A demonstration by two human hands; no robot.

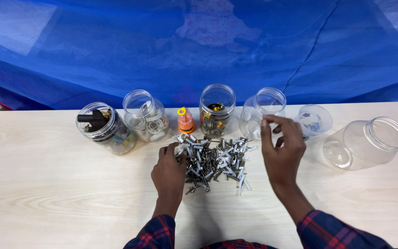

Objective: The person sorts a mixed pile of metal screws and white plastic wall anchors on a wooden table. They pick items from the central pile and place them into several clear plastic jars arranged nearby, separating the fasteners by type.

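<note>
Pile of screws and white wall plugs (pixel 215 159) lay on the pale table (pixel 47 184), most of it still unsorted.

The left hand (pixel 169 173) rested on the pile's left edge, fingers spread. The right hand (pixel 282 147) was raised near an empty clear jar (pixel 261 113), fingertips pinched together; whether they held a piece, I cannot tell. Three jars behind (pixel 146 115) held parts, two more (pixel 367 143) lay empty at the right. A small orange bottle (pixel 185 121) stood between them.

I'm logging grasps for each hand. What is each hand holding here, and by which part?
The left hand rests on the pile of screws and plugs; whether it grips any cannot be told. The right hand pinches its fingertips above the pile; anything between them is too small to see.
</note>
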